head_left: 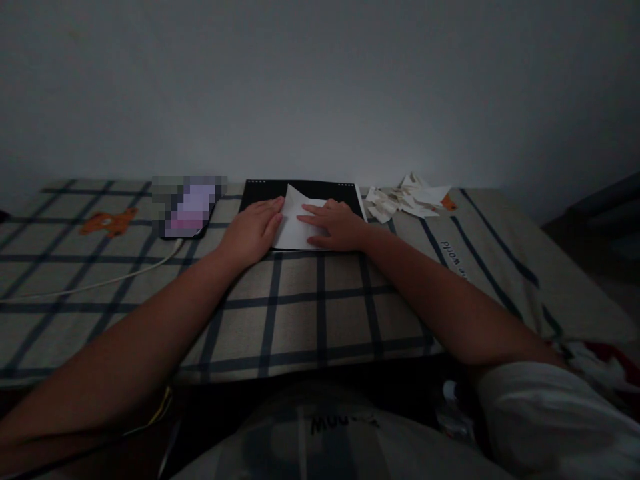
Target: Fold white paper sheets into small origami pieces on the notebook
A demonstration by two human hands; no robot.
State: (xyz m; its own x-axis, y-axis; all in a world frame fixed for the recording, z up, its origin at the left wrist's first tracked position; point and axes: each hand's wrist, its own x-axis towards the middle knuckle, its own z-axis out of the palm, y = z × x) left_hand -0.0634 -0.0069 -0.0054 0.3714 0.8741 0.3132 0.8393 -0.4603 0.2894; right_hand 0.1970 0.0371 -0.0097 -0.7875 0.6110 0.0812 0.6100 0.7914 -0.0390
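Both hands pressed flat on folded white paper.
The left hand (254,230) and right hand (336,225) lay open-palmed on the paper (297,220), which rested on the black mat (265,191); firm, even pressure along the fold would crease it cleanly.

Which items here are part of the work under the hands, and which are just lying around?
In hand:
white paper, pressed flat by left hand and right hand
black board beneath it

Lying about:
phone with white cable
heap of paper scraps
checked cloth
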